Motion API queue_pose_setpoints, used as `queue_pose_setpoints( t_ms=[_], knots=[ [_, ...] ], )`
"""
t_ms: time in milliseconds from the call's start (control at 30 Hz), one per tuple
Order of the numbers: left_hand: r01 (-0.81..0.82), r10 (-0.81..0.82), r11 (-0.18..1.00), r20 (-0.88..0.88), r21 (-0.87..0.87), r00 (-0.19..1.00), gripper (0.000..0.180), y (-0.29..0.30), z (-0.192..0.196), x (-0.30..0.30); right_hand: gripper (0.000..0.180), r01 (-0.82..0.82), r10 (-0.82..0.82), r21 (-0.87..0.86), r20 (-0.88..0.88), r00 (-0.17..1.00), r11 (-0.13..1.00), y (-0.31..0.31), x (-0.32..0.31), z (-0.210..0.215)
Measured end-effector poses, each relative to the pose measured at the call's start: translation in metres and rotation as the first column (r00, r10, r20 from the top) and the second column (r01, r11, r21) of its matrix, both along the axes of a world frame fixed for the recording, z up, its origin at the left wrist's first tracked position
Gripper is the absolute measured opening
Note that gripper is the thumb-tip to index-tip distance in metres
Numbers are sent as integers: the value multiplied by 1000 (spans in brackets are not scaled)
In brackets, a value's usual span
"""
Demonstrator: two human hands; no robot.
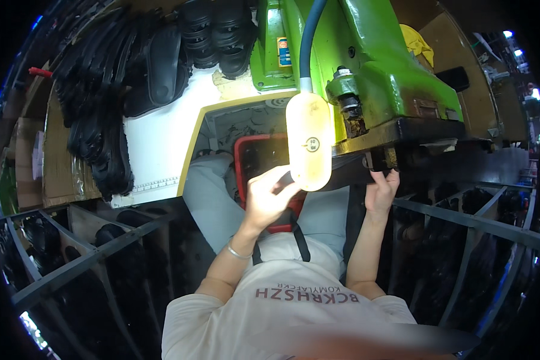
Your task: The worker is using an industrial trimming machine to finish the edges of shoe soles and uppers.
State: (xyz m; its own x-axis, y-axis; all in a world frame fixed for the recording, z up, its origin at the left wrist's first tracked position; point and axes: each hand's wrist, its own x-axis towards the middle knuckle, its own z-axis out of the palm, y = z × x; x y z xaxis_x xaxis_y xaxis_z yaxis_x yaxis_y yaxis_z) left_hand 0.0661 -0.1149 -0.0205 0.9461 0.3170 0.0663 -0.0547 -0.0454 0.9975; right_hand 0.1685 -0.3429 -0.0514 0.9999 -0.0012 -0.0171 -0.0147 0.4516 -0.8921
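Note:
A dark, flat piece that looks like a black shoe sole (349, 172) lies under the front of a green machine (378, 57). My left hand (266, 201) pinches its left end, where a yellow-lit oval lamp (309, 138) covers part of it. Below the machine's dark metal arm (396, 133), my right hand (381, 191) has thumb and fingers raised and closed at the right end of the piece. The exact grip there is partly hidden by shadow and the machine's edge.
Black soles (165, 66) stand stacked on a white table (153, 156) at the left. A red bin (246, 144) is between my legs. Metal racks (90, 255) holding dark soles flank me on both sides. Cardboard (471, 72) and a yellow cloth (417, 43) are behind the machine.

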Motion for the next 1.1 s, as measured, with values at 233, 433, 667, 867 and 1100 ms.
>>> queue_pose_setpoints(
  t_ms=[233, 433, 667, 867, 1100],
  knots=[
    [-69, 62, 997, 178, 33, 982, 10, -3, -14, 20, 35, 68, -67, 38, -31, 997, 997, 2, 2, 14],
    [-112, 116, 993, 152, -32, 981, 11, -6, 5, 15, 34, 46, -46, 21, 13, 999, 999, 4, -2, 16],
    [-105, 121, 992, 275, -69, 954, 9, -14, -55, 26, 34, 102, -102, 2, 1, 995, 995, 2, 7, 24],
    [-59, 63, 990, 26, -128, 998, 21, 36, -16, -20, 31, -54, 52, -93, -26, 998, 994, 39, -16, 18],
    [84, -155, 953, -229, -292, 961, 23, 33, -45, -72, 37, -290, 316, -192, 118, 941, 937, 72, -12, 41]
  ],
)
